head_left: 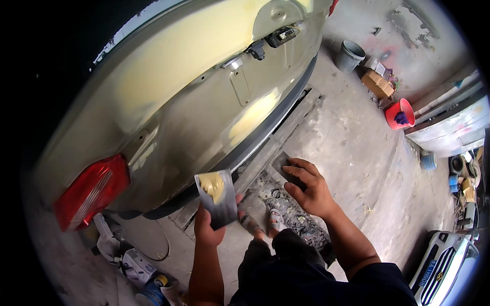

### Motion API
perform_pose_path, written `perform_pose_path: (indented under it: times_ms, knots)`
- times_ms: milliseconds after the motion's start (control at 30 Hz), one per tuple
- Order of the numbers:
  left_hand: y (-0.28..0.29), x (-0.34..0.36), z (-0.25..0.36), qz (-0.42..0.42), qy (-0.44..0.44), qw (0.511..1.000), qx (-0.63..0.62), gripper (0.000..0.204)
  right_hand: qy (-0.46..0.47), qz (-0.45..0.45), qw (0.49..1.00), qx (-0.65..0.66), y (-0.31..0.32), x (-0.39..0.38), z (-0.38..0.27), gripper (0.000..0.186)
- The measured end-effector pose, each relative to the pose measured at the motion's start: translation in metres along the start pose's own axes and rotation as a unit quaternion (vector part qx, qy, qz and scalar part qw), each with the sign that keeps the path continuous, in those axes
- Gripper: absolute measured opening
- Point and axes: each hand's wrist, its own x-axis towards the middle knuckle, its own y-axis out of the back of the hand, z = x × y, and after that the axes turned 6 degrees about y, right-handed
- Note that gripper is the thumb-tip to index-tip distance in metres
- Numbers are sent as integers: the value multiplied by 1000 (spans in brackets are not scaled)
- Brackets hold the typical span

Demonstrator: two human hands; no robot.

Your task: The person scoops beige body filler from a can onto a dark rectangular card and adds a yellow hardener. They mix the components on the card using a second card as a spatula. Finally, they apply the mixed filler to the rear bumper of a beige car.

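Observation:
My left hand [208, 230] grips a flat grey putty board [223, 210] by its lower part, and a lump of yellowish body filler [213, 184] sits on its upper end. To the right, my right hand [315, 195] has its fingers closed on a thin dark spreader [281, 162]. Both hands are apart from the car's rear panel [178, 120], which fills the upper left and carries pale yellow patches. A smooth yellow patch [254, 116] lies low on the panel, near the dark bumper edge [240, 157]. At the panel's left end is a red tail light [94, 191].
A grey bucket [350, 56], a cardboard box [377, 83] and a red bucket [399, 115] stand along the wall. The front of a white car [443, 268] shows at lower right. Cans and containers [138, 266] crowd the lower left. My sandalled feet [276, 220] stand beside rough, stained ground.

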Motion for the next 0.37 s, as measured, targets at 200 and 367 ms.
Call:
perform_pose_path:
  times_ms: [200, 367]
  knots:
    - [46, -29, -52, 128, 114, 982, -76, 73, 25, 4, 995, -95, -42, 31, 67, 40]
    - [78, -35, -106, 207, 143, 963, -95, 83, 79, 16, 985, -153, -90, 72, 100, 48]
